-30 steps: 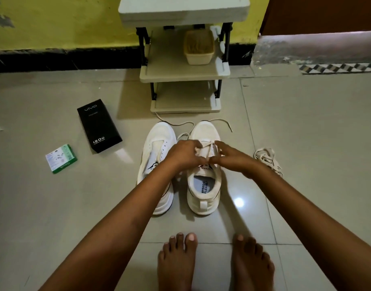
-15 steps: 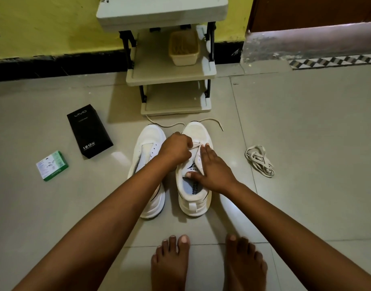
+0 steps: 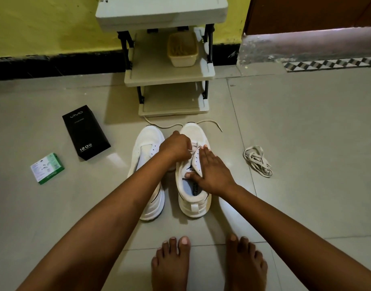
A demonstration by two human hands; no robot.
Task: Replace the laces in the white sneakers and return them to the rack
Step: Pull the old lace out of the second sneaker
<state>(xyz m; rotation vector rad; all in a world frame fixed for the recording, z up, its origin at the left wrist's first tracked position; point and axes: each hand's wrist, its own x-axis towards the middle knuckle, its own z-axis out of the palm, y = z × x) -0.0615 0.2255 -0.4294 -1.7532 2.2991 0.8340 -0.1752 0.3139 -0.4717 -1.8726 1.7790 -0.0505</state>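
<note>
rack [image 3: 168, 73] nearer, tiled floor [image 3: 306, 122]

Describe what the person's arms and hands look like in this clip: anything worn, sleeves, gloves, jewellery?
Both forearms are bare right up to the frame edge; no sleeves show. The left hand and right hand wear no gloves, and no rings, watch or bracelets are visible on the fingers or wrists. Fingernails look short and unpainted where they show, on the right thumb. The feet below are bare too.
</note>
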